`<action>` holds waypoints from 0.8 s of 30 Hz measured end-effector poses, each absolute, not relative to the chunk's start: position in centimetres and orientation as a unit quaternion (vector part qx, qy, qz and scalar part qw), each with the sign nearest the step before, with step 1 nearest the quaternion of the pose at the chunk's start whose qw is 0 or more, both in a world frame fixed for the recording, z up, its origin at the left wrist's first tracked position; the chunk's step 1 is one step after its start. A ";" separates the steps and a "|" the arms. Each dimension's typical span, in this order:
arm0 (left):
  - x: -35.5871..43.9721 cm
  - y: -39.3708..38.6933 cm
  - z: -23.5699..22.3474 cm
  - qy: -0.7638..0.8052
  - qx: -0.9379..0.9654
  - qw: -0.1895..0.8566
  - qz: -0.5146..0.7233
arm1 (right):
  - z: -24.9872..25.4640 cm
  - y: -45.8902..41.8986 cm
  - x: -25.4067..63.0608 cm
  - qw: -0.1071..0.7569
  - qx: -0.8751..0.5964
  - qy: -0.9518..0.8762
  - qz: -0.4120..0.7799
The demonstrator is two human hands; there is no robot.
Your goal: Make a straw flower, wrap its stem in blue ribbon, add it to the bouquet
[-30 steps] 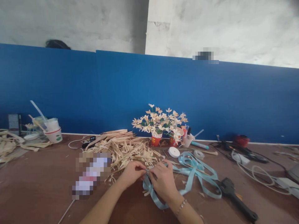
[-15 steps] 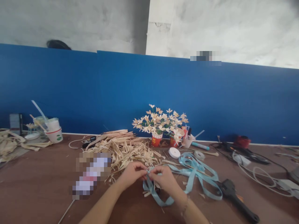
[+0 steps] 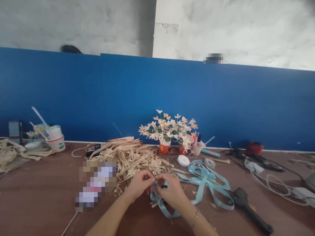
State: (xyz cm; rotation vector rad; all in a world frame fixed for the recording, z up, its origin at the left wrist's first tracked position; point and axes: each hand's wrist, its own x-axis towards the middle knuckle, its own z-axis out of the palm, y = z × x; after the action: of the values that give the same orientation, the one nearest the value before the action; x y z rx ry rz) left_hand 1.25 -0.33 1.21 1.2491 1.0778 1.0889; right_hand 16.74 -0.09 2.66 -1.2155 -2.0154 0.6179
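A light-blue ribbon (image 3: 161, 204) hangs in a loop below my hands. My left hand (image 3: 139, 186) is closed, its thumb and forefinger pinched on the ribbon near the loop's upper end. Close beside it is my right hand (image 3: 173, 191), with thumb and forefinger apart and their tips next to the ribbon. The fingers hide the exact spot where the ribbon is gripped. More of the ribbon lies in loose coils to the right. Behind my hands spreads a heap of dry, pale husk strips (image 3: 137, 157).
Pale handmade flowers (image 3: 167, 126) stand in red cups at the back. Nearby are a white spool (image 3: 183, 160) and a tape roll (image 3: 209, 163). A black-handled tool (image 3: 251, 209) lies right, before tangled cables (image 3: 273, 183). Far left stands a white cup (image 3: 56, 143). A blue partition (image 3: 123, 91) rises behind.
My right thumb and forefinger have parted from their pinch at the ribbon. My left hand stays pinched in nearly the same place.
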 end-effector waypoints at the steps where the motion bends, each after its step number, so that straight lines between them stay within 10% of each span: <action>1: 1.3 -0.2 1.1 0.464 0.530 0.543 0.457 | 2.6 -0.3 16.6 0.352 -0.468 -0.790 0.180; 24: 1.5 -0.4 0.9 0.403 0.264 0.730 0.485 | 1.8 -0.1 16.6 0.359 -0.414 -0.835 -0.048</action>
State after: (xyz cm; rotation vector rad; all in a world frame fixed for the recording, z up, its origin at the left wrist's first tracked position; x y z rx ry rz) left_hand 1.47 -0.38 0.95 0.5808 0.8862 1.0670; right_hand 16.57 -0.07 1.81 -1.0676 -2.1546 -0.1228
